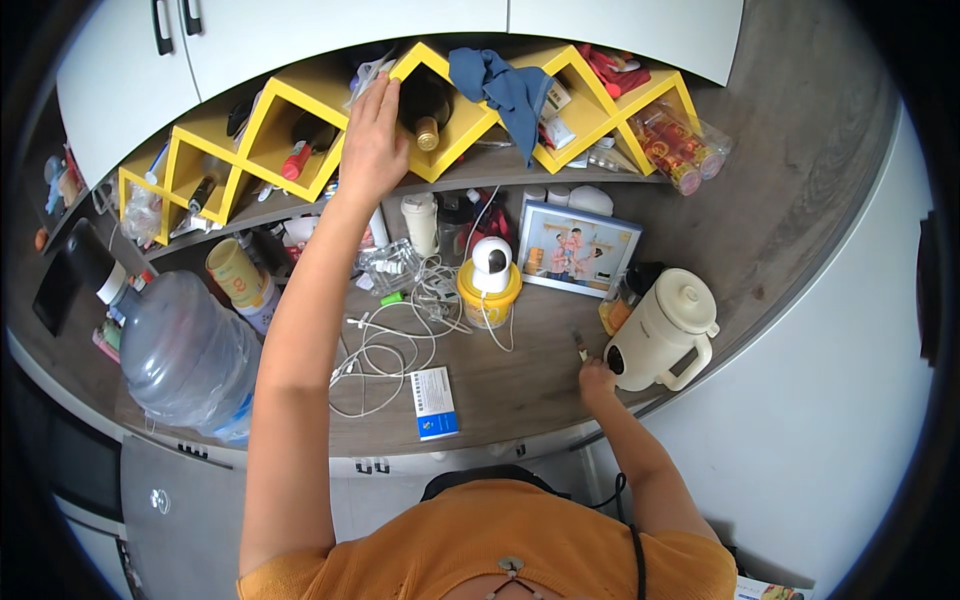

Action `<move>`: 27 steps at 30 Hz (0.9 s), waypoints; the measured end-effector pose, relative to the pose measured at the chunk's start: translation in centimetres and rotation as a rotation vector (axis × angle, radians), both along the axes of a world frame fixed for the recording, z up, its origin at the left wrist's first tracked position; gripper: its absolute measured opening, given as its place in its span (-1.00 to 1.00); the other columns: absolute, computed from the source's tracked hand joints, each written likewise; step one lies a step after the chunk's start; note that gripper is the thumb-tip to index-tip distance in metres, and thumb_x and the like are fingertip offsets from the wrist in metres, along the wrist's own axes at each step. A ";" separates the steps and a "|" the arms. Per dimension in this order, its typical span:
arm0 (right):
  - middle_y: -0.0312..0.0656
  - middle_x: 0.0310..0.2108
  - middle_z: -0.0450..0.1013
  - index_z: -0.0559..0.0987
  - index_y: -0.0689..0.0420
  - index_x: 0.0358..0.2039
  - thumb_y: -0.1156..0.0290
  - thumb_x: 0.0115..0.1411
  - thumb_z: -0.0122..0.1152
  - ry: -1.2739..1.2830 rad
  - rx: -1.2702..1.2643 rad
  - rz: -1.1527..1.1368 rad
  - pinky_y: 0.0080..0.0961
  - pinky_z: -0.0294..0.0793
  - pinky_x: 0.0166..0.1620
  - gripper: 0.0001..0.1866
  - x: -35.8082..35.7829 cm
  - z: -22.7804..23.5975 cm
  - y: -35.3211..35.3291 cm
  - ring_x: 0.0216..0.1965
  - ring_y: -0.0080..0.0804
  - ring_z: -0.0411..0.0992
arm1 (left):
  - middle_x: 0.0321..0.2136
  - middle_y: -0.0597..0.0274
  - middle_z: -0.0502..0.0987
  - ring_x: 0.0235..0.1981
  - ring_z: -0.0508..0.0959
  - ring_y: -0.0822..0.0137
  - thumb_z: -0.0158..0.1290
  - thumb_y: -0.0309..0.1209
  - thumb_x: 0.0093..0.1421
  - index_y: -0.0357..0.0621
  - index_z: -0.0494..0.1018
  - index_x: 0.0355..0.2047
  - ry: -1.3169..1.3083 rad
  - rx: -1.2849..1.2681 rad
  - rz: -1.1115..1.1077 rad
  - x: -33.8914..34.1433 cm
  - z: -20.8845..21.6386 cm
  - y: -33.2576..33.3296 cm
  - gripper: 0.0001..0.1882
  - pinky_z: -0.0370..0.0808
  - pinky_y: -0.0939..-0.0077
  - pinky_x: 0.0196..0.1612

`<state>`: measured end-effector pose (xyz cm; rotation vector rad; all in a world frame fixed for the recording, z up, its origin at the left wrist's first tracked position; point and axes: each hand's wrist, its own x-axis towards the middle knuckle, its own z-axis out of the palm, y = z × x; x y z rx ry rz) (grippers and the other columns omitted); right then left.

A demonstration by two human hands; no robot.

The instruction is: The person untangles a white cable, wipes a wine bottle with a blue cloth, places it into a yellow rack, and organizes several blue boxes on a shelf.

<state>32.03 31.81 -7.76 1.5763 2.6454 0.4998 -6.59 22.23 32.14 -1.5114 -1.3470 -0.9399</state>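
Note:
My left hand [374,145] is raised to the yellow zigzag rack [258,130], its fingers stretched out along a slanted panel. A crumpled clear plastic bag [368,75] lies by those fingertips. Just right of the hand, a dark bottle with a gold top [427,132] rests in a diamond compartment. Low on the counter at the right, my right hand [597,382] is closed on a slim object with a dark and pale tip [580,345]; its kind is too small to make out. Close beside that hand stands a cream electric kettle [662,330].
A large water bottle with a pump [185,350] stands at the left. Tangled white cables [385,345], a blue-and-white box [433,403], a white camera on a yellow tub [490,285] and a framed photo [575,250] occupy the counter. A blue cloth [505,90] drapes over the rack.

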 end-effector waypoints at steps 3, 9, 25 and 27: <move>-0.17 -0.35 0.43 0.43 0.18 -0.31 0.45 0.01 0.09 0.046 -0.045 0.031 -0.48 0.52 -0.34 -0.80 0.6 1.6 -0.9 -0.30 -0.31 0.47 | 0.11 -0.15 0.21 0.12 0.23 -0.05 0.00 -0.64 -0.16 -0.40 0.20 0.07 0.007 -0.002 0.029 0.0 -0.2 -0.3 -0.33 0.19 0.23 0.18; -0.02 -0.39 0.42 0.44 0.19 -0.33 0.39 0.08 0.02 0.336 -0.102 0.048 -0.29 0.51 -0.31 -0.83 0.7 6.3 -2.4 -0.34 -0.14 0.49 | 0.12 -0.16 0.20 0.11 0.23 -0.07 0.02 -0.61 -0.15 -0.41 0.19 0.07 0.018 0.000 0.054 0.0 0.0 -0.6 -0.33 0.19 0.22 0.17; 0.06 -0.48 0.45 0.36 0.06 0.02 0.35 0.21 -0.03 1.131 0.153 0.640 -0.26 0.38 -0.40 -0.65 -6.1 36.6 -3.0 -0.44 -0.03 0.46 | 0.12 -0.17 0.18 0.13 0.21 -0.07 0.03 -0.63 -0.18 -0.40 0.18 0.08 -0.035 -0.061 0.004 0.1 0.2 -0.8 -0.30 0.18 0.22 0.18; 0.07 -0.50 0.45 0.37 0.05 0.01 0.34 0.20 -0.01 1.066 0.209 0.666 -0.22 0.38 -0.41 -0.65 -7.0 38.3 -2.9 -0.45 -0.02 0.45 | 0.13 -0.16 0.17 0.13 0.20 -0.07 0.04 -0.63 -0.19 -0.38 0.17 0.09 -0.027 -0.069 -0.004 -0.1 0.3 -0.9 -0.28 0.18 0.23 0.18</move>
